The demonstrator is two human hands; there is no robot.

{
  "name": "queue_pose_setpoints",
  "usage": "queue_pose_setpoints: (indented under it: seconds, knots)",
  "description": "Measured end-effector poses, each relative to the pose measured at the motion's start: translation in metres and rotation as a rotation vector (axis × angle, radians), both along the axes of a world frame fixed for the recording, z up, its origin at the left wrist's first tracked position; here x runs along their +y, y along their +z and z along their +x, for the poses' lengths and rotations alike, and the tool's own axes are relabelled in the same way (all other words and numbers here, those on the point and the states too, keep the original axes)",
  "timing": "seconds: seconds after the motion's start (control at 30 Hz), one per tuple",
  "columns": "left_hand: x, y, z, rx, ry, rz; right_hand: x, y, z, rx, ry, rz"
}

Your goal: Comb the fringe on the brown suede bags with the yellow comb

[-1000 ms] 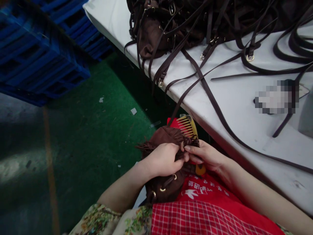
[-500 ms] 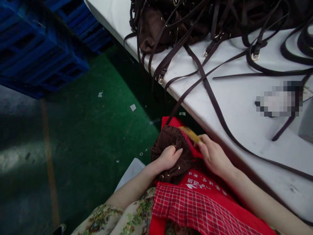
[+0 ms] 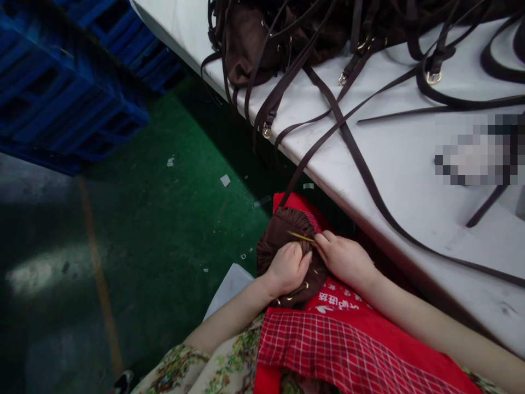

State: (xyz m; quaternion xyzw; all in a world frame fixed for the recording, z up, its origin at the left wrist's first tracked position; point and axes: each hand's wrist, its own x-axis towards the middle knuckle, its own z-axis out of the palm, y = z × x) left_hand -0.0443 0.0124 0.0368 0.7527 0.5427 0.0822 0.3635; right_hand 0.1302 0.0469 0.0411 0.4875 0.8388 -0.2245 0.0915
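Observation:
A dark brown gathered fabric bag [image 3: 283, 230] with gold rings rests on my lap over a red apron. My left hand [image 3: 288, 268] is closed on the bag's bunched fabric. A thin yellow tool [image 3: 301, 237] is pinched in my right hand [image 3: 342, 254], its free end lying across the bag just above my left fingers. The tool's exact kind cannot be made out. A dark strap [image 3: 314, 150] runs from the bag's top up onto the white table.
Brown bags [image 3: 250, 44] and tangled straps with gold buckles are piled on the white table [image 3: 414, 180] ahead and to the right. A pixelated patch covers something there. Blue pallets [image 3: 82, 98] are stacked at the upper left. Scraps dot the green floor [image 3: 184, 208].
My right hand has moved left and close to my left hand, bringing the yellow tool from beside the bag onto its fabric. The view has shifted slightly.

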Motion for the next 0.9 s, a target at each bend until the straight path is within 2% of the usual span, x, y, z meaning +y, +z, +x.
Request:
queue_pose_setpoints:
  seconds: [0.23, 0.47, 0.57, 0.7, 0.83, 0.9]
  knots:
    - [0.0, -0.006, 0.001, 0.106, -0.096, 0.102, 0.005, -0.011, -0.004, -0.091, -0.125, -0.013]
    - [0.001, -0.001, 0.006, 0.16, -0.264, 0.142, 0.011, -0.023, -0.006, 0.026, -0.227, -0.21]
    - [0.001, -0.003, 0.005, 0.18, -0.273, 0.182, 0.009, -0.023, -0.005, 0.017, -0.239, -0.213]
    - [-0.002, -0.002, 0.006, 0.158, -0.245, 0.228, 0.01, -0.023, -0.004, -0.051, -0.231, -0.104]
    - [-0.012, 0.004, 0.009, 0.034, -0.288, 0.242, 0.023, -0.027, 0.004, -0.078, -0.364, -0.118]
    - [-0.014, 0.004, 0.006, -0.046, -0.209, 0.212, 0.027, -0.027, 0.009, -0.05, -0.393, -0.131]
